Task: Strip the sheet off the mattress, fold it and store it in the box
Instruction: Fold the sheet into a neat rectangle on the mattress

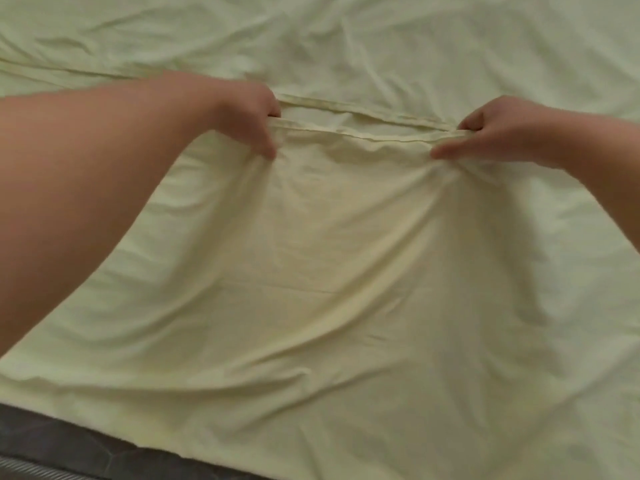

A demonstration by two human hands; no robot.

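My left hand (247,114) and right hand (500,133) pinch the sheet (329,254) at its hem; I should tension evenly, matching the 12 o'clock edge.

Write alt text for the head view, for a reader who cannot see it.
The left hand and right hand each pinch the hemmed edge of a pale yellow-green sheet, holding it stretched between them over more of the same wrinkled fabric. A dark grey strip, probably the mattress, shows at the lower left.
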